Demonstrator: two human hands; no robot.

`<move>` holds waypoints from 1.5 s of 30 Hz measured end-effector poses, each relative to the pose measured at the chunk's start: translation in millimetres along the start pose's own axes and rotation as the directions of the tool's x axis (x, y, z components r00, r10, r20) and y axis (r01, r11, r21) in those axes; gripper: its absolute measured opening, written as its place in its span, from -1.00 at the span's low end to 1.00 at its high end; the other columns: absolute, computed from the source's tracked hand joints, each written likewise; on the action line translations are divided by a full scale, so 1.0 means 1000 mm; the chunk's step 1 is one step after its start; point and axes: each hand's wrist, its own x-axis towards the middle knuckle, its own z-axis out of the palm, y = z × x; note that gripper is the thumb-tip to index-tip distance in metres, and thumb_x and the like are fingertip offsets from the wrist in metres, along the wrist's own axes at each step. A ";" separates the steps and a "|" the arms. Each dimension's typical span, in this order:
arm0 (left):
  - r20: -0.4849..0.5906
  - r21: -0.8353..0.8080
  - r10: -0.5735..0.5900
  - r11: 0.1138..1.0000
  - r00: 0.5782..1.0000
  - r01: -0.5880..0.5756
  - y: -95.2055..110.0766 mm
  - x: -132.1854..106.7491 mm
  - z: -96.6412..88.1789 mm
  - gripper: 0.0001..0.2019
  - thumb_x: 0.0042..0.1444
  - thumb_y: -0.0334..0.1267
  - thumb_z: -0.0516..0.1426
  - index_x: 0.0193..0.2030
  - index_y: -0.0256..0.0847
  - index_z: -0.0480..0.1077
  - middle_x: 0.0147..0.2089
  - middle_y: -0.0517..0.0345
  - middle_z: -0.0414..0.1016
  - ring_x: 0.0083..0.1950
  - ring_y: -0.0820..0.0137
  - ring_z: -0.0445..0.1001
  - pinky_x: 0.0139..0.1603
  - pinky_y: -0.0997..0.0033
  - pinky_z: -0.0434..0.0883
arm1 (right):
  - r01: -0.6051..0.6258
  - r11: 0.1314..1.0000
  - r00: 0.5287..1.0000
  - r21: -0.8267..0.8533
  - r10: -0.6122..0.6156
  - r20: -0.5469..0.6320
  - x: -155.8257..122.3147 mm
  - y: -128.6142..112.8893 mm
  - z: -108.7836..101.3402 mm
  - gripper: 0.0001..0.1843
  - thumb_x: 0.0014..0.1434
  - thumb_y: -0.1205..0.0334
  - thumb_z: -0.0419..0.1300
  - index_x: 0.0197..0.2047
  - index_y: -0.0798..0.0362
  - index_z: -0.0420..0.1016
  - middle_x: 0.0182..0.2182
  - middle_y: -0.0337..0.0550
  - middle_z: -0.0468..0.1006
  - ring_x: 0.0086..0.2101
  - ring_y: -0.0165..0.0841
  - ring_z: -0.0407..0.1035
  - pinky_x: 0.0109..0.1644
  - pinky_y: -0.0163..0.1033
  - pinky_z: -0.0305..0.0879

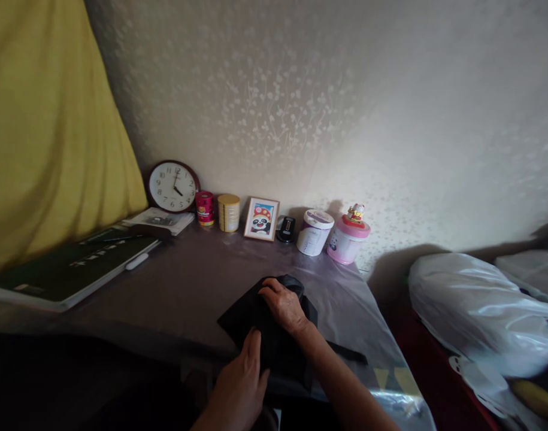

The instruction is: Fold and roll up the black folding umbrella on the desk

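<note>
A black cloth item (269, 344), perhaps a bag or a folded garment, lies bunched near the front edge of the table; its exact kind does not show. From it a dark strap (349, 352) runs out to the right. My right hand (285, 305) rests on top with bent fingers, gripping the dark fabric. At the near left side is my left hand (242, 380), its fingers stretched out and its thumb apart, close against the cloth. Shadow hides much of the fabric between the hands.
The table (179, 287) has a shiny cover. Along the wall stand a clock (172, 187), a red can (205, 208), a yellow can (229, 214), a framed panda picture (262, 219), a white tub (315, 233) and a pink jar (348, 239). Left lies a green book (76, 269); right, plastic bags (475, 305).
</note>
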 end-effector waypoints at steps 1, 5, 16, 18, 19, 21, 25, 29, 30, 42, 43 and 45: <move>-0.013 0.022 -0.024 0.999 1.000 0.024 0.000 -0.002 -0.003 -0.49 0.16 -0.38 -0.10 0.26 -0.39 -0.05 0.34 -0.24 -0.04 0.15 0.27 0.32 0.08 0.33 0.32 | -0.003 1.000 1.000 -0.006 0.003 0.008 0.001 0.000 0.000 -0.79 0.24 0.35 0.01 -0.14 -0.03 0.43 -0.09 -0.16 0.41 -0.19 -0.41 0.38 -0.16 -0.38 0.36; -0.061 0.120 -0.023 0.992 0.998 0.031 0.008 -0.008 -0.016 -0.53 0.16 -0.39 -0.12 0.24 -0.24 0.05 0.39 -0.13 -0.26 0.08 0.28 0.38 -0.04 0.31 0.41 | -0.014 1.000 0.999 -0.024 0.015 0.043 0.003 0.001 0.001 -0.78 0.25 0.31 -0.01 -0.15 -0.04 0.43 -0.08 -0.17 0.41 -0.21 -0.42 0.39 -0.20 -0.39 0.35; 0.059 0.349 0.011 0.937 0.998 -0.031 0.019 0.004 -0.004 -0.23 0.00 -0.62 -0.09 0.32 0.03 -0.20 0.39 -0.01 -0.27 -0.23 0.36 0.52 -0.32 0.37 0.52 | -0.008 0.999 0.999 0.033 0.006 0.050 0.006 0.004 0.006 -0.77 0.29 0.24 -0.05 -0.14 -0.01 0.42 -0.14 -0.16 0.45 -0.27 -0.47 0.41 -0.24 -0.42 0.33; 0.037 0.409 -0.006 0.912 0.999 -0.009 0.018 0.008 0.002 -0.23 -0.01 -0.65 -0.13 0.31 0.03 -0.19 0.38 -0.04 -0.19 -0.31 0.38 0.53 -0.38 0.36 0.53 | 0.000 0.997 1.000 0.077 -0.002 0.026 0.004 0.003 0.004 -0.75 0.29 0.24 -0.06 -0.16 0.01 0.43 -0.18 -0.15 0.48 -0.26 -0.45 0.41 -0.21 -0.40 0.33; 0.022 0.431 -0.009 0.902 1.000 -0.001 0.017 0.009 0.005 -0.24 -0.01 -0.65 -0.14 0.31 0.02 -0.18 0.37 -0.04 -0.16 -0.33 0.38 0.53 -0.40 0.36 0.53 | 0.009 0.994 1.000 0.113 -0.009 0.005 0.001 0.001 0.001 -0.75 0.30 0.24 -0.07 -0.17 0.02 0.43 -0.21 -0.15 0.49 -0.25 -0.44 0.41 -0.18 -0.37 0.34; 0.004 0.451 -0.008 0.893 1.000 0.006 0.016 0.010 0.009 -0.25 -0.01 -0.65 -0.14 0.30 0.01 -0.15 0.36 -0.03 -0.11 -0.35 0.39 0.53 -0.42 0.38 0.53 | 0.033 0.978 0.999 0.207 -0.024 -0.047 -0.009 -0.005 -0.006 -0.74 0.30 0.23 -0.07 -0.17 0.05 0.44 -0.25 -0.14 0.52 -0.22 -0.41 0.41 -0.11 -0.32 0.33; 0.000 0.444 -0.006 0.896 1.000 0.005 0.015 0.012 0.012 -0.29 0.02 -0.63 -0.13 0.30 0.00 -0.10 0.36 0.01 -0.07 -0.36 0.40 0.53 -0.42 0.40 0.54 | 0.082 0.946 0.995 0.313 -0.061 -0.075 -0.037 -0.012 -0.017 -0.72 0.31 0.25 -0.09 -0.13 0.05 0.43 -0.23 -0.15 0.56 -0.15 -0.39 0.39 0.04 -0.20 0.26; -0.030 0.441 -0.005 0.897 1.000 0.018 0.015 0.013 0.015 -0.26 0.00 -0.62 -0.06 0.30 0.02 -0.13 0.36 -0.06 -0.07 -0.39 0.42 0.53 -0.46 0.43 0.52 | 0.062 0.966 0.997 0.253 -0.052 -0.049 -0.044 0.010 -0.006 -0.71 0.30 0.23 -0.07 -0.06 0.02 0.43 -0.10 -0.13 0.53 0.03 -0.33 0.30 0.20 -0.02 0.07; -0.033 0.437 -0.007 0.899 0.999 0.021 0.015 0.013 0.015 -0.24 -0.01 -0.63 -0.05 0.30 0.02 -0.15 0.36 -0.07 -0.07 -0.40 0.42 0.53 -0.47 0.43 0.52 | 0.043 0.971 0.998 0.234 -0.033 -0.049 -0.040 0.020 -0.001 -0.70 0.30 0.23 -0.08 -0.05 0.02 0.42 -0.08 -0.12 0.52 0.05 -0.32 0.28 0.21 0.00 0.06; 0.023 0.365 -0.032 0.931 0.999 0.022 0.010 0.013 0.016 -0.22 -0.02 -0.65 -0.09 0.32 -0.06 -0.25 0.31 -0.22 0.03 -0.38 0.41 0.54 -0.42 0.43 0.49 | -0.153 0.969 0.966 0.196 0.188 -0.178 -0.021 0.059 -0.006 -0.67 0.31 0.21 -0.12 -0.06 0.04 0.43 -0.12 -0.07 0.53 -0.05 -0.31 0.36 0.10 -0.09 0.24; 0.029 0.360 -0.032 0.933 0.999 0.019 0.010 0.013 0.016 -0.22 -0.02 -0.65 -0.08 0.32 -0.05 -0.24 0.31 -0.22 0.02 -0.38 0.42 0.54 -0.42 0.46 0.48 | -0.096 0.968 0.980 0.233 0.134 -0.150 -0.026 0.047 -0.008 -0.68 0.31 0.22 -0.11 -0.05 0.04 0.42 -0.13 -0.10 0.54 -0.03 -0.33 0.35 0.11 -0.12 0.22; 0.026 0.363 -0.034 0.932 0.999 0.022 0.010 0.013 0.016 -0.21 -0.02 -0.64 -0.06 0.32 -0.04 -0.23 0.31 -0.22 0.03 -0.36 0.43 0.54 -0.41 0.50 0.46 | 0.040 0.963 0.998 0.266 -0.027 -0.051 -0.032 0.028 -0.006 -0.70 0.30 0.24 -0.09 -0.06 0.01 0.43 -0.16 -0.16 0.55 0.00 -0.36 0.32 0.19 -0.09 0.12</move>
